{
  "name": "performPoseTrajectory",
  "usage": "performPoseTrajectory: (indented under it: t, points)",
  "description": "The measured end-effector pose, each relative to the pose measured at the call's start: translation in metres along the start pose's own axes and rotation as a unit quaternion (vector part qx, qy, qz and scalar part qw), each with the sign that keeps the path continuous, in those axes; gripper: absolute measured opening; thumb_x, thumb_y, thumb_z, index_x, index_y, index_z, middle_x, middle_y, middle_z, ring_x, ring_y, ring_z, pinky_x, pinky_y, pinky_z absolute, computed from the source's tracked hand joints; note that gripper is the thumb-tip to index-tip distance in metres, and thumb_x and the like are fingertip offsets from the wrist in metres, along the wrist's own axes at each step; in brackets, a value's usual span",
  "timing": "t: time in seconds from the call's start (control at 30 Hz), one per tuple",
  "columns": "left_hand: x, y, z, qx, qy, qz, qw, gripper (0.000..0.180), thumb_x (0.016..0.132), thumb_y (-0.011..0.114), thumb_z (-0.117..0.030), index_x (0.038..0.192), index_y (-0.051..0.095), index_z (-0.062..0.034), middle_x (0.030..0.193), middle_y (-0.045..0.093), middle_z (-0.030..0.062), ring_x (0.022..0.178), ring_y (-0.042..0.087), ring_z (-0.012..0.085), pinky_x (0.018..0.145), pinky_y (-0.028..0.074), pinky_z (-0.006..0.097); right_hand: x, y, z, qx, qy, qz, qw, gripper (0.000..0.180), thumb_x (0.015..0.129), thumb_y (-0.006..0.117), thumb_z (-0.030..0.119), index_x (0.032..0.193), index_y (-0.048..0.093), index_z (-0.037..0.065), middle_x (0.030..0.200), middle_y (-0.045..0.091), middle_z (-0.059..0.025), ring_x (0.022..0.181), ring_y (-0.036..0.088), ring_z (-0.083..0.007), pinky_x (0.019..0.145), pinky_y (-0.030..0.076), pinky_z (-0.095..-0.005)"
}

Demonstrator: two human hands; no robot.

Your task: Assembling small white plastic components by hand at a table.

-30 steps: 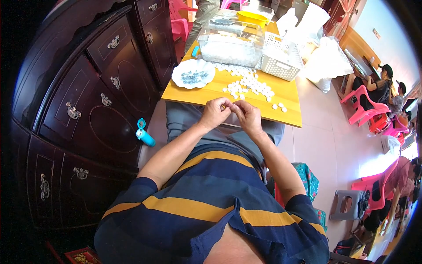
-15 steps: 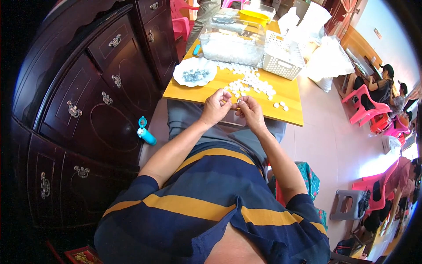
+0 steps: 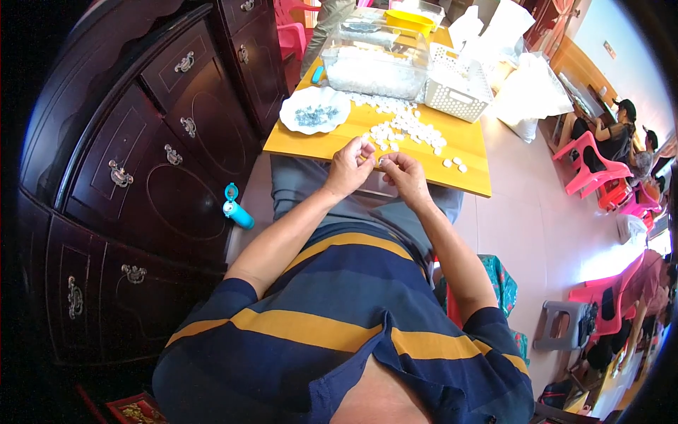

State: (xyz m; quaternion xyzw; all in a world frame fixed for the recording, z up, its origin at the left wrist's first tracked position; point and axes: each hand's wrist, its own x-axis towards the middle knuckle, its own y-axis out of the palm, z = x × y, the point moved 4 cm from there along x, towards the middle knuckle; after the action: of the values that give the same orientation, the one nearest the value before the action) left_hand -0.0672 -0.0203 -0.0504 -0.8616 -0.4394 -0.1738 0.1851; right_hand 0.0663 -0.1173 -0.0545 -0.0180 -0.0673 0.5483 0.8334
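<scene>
Yellow counter [image 3: 462,141], pinched white piece [image 3: 382,162] by its edge

From my remote view, a slack pinch could drop it onto the lap [image 3: 304,189]. Forearms [image 3: 456,265] reach forward, wrists inward: the right hand [image 3: 407,179] pinches the piece; the left hand [image 3: 349,172] curls opposite, whether holding anything, I cannot tell

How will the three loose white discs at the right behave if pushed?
The discs lie flat, so they would probably slide rather than roll. Being small, they're likely light and could scatter easily. They sit near the corner of the table, so a push might send one off.
</scene>
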Motion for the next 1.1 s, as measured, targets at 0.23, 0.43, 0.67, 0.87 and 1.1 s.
performPoseTrajectory:
  t: [0.23, 0.43, 0.67, 0.87, 1.1]
  points:
    - [0.000, 0.001, -0.003, 0.015, -0.003, 0.021, 1.000, 0.016, 0.089, 0.063, 0.005, 0.100, 0.055, -0.0006, 0.085, 0.060, 0.0008, 0.070, 0.057, 0.0031, 0.061, 0.048, 0.019, 0.002, 0.000, -0.004, -0.009, 0.000, 0.002, 1.000, 0.017, 0.095, 0.065, 0.018, 0.100, 0.070, 0.002, 0.074, 0.063, 0.0014, 0.063, 0.056, -0.0056, 0.058, 0.046, -0.0210]
    - [-0.002, 0.001, -0.009, 0.035, 0.011, 0.018, 0.999, 0.015, 0.088, 0.065, 0.003, 0.099, 0.055, -0.0013, 0.084, 0.060, 0.0005, 0.071, 0.058, 0.0026, 0.062, 0.049, 0.019, 0.001, 0.001, -0.002, -0.023, 0.010, 0.005, 1.000, 0.018, 0.096, 0.065, 0.020, 0.099, 0.069, 0.003, 0.077, 0.065, 0.0018, 0.064, 0.056, -0.0055, 0.060, 0.046, -0.0208]
    - [0.001, -0.001, -0.004, 0.028, 0.016, -0.016, 0.999, 0.018, 0.084, 0.067, 0.001, 0.098, 0.056, -0.0006, 0.080, 0.064, 0.0067, 0.065, 0.063, 0.0115, 0.060, 0.052, 0.026, 0.002, -0.004, -0.004, 0.014, 0.023, -0.012, 1.000, 0.017, 0.096, 0.065, 0.020, 0.099, 0.069, 0.004, 0.077, 0.064, 0.0027, 0.063, 0.054, -0.0049, 0.059, 0.045, -0.0201]
    - [0.000, -0.001, -0.006, 0.032, 0.015, -0.011, 0.999, 0.019, 0.083, 0.068, 0.000, 0.098, 0.056, -0.0010, 0.079, 0.063, 0.0068, 0.063, 0.063, 0.0117, 0.060, 0.052, 0.027, 0.003, -0.002, -0.005, 0.006, 0.012, 0.002, 1.000, 0.017, 0.096, 0.065, 0.020, 0.099, 0.069, 0.004, 0.077, 0.063, 0.0028, 0.063, 0.054, -0.0046, 0.059, 0.045, -0.0195]
    - [0.000, -0.001, -0.005, 0.045, 0.010, -0.006, 0.999, 0.020, 0.083, 0.068, -0.001, 0.099, 0.056, -0.0011, 0.079, 0.063, 0.0067, 0.062, 0.062, 0.0118, 0.060, 0.051, 0.028, 0.003, -0.001, -0.006, -0.017, 0.012, -0.002, 1.000, 0.017, 0.095, 0.065, 0.020, 0.099, 0.069, 0.004, 0.077, 0.064, 0.0025, 0.063, 0.055, -0.0047, 0.060, 0.045, -0.0195]
